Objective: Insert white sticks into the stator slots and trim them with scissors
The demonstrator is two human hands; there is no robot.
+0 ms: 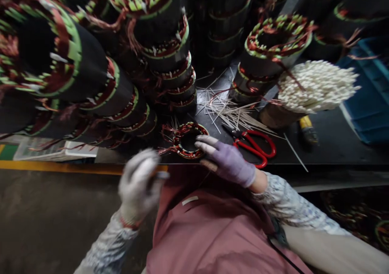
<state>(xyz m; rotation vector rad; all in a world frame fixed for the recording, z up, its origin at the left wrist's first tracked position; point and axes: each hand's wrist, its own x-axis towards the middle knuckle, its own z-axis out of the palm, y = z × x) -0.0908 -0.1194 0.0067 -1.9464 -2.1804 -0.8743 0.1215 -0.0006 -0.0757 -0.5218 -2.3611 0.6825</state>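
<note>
A wire-wound motor stator [179, 149] stands on the dark bench near its front edge, copper windings and a pale green ring facing up. My right hand [226, 158], in a purple glove with whitish fingertips, rests on its right rim. Those fingers are stretched out and a little apart, the tips reaching over the opening. My left hand [139, 181], in a pale glove, is raised left of the stator in front of the bench edge. It is blurred, its fingers curled around something small I cannot make out. Red-handled scissors [253, 146] lie just right of my right hand.
Stacked stators [170, 59] crowd the left and back; another stack [273, 59] stands right of centre. Thin white sticks [227, 110] lie scattered behind the scissors. A container [275, 114] holds a bundle of white-tipped sticks [317, 86]. A blue crate [369, 92] is far right.
</note>
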